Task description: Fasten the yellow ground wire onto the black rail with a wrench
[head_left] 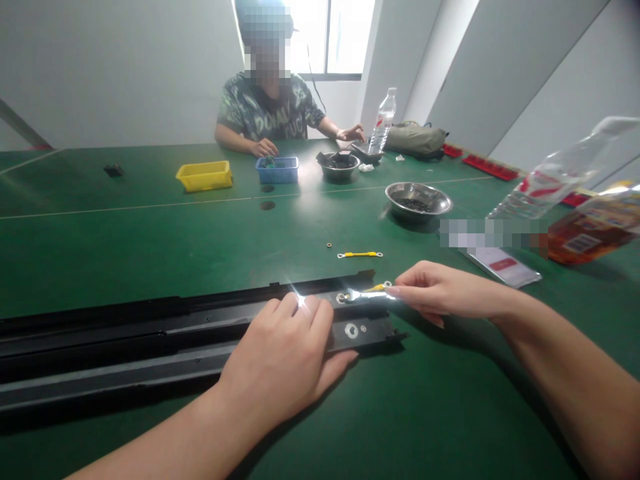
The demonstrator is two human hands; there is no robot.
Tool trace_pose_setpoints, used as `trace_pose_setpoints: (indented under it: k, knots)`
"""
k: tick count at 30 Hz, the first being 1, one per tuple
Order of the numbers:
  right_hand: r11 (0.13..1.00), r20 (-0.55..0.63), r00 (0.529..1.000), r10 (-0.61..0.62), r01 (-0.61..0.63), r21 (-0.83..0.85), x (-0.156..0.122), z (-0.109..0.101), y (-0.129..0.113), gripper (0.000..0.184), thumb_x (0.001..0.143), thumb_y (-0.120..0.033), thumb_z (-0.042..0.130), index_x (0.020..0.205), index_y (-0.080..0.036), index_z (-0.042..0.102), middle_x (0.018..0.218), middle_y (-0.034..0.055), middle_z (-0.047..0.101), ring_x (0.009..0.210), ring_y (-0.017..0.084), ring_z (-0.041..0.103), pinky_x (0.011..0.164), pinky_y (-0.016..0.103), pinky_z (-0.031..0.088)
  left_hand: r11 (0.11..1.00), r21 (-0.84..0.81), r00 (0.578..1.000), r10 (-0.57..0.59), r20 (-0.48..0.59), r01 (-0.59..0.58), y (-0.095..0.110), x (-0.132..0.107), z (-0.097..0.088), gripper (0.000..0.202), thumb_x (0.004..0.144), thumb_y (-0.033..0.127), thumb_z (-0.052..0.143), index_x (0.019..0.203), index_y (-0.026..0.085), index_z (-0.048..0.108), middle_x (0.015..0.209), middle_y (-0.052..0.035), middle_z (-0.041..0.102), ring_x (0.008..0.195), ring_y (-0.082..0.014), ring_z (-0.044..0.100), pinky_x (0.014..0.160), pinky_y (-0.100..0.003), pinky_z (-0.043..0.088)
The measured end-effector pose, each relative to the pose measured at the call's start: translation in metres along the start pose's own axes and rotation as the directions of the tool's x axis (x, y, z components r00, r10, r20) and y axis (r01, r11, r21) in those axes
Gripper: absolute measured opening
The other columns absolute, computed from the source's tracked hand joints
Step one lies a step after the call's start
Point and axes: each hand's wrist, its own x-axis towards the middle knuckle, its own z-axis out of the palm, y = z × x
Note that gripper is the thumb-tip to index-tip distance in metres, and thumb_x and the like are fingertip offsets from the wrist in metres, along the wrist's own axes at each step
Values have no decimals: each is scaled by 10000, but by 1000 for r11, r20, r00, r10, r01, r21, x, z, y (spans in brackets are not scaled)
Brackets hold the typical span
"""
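Long black metal rails (200, 365) lie side by side across the table from the left. My left hand (283, 343) is wrapped over them near their right end, fingers on top and thumb along the near edge. Between the fingertips of my right hand (445, 293) is a small shiny wrench (370, 295), its head beside a nut (341, 298) on the far rail. A short yellow wire with ring terminals (379, 288) runs behind the wrench and is partly hidden. Closer to me, a rail end shows a bright round fitting (351, 331).
Beyond the rails lie another yellow wire (360, 255) and a loose nut (329, 245). Farther back are a steel bowl of small dark parts (419, 193), a yellow bin (205, 177) and a blue bin (277, 175). Bottles and a phone (505, 265) are at right. Someone sits opposite.
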Motion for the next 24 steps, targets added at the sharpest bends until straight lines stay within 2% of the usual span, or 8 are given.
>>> trace_pose_setpoints:
  k: [10,14,18,24]
  knots:
    - [999,-29,999,37,-36,40,2,0,-1,529,937,-647,580,664,-195,553,496,-22,514,440,126,480,460,263,304,1000,3,1000,0,-1,0,-1,1,-2,421,983,603,460,1061,204,572,973,-83,620,871,-293,527,729,-462,447]
    - [999,-169,985,18,-12,33,5,0,2,510,937,-636,592,672,-207,512,504,-37,492,439,127,482,473,272,326,1000,4,1000,8,-15,-8,-1,1,-2,412,980,595,478,1039,199,577,963,-86,622,864,-286,528,722,-451,442]
    - [995,-344,937,-66,88,48,8,2,1,496,962,-620,574,684,-223,474,517,-35,490,473,140,504,513,293,372,1000,14,1000,5,-6,-5,-1,0,-2,410,981,599,466,1037,205,566,969,-83,616,872,-295,524,724,-461,447]
    - [979,-436,883,-172,203,24,7,6,-5,507,997,-605,538,674,-218,486,541,-15,538,502,134,486,549,303,371,1000,24,1000,-2,2,2,0,0,0,409,985,608,447,1030,215,551,964,-81,606,881,-302,522,731,-461,440]
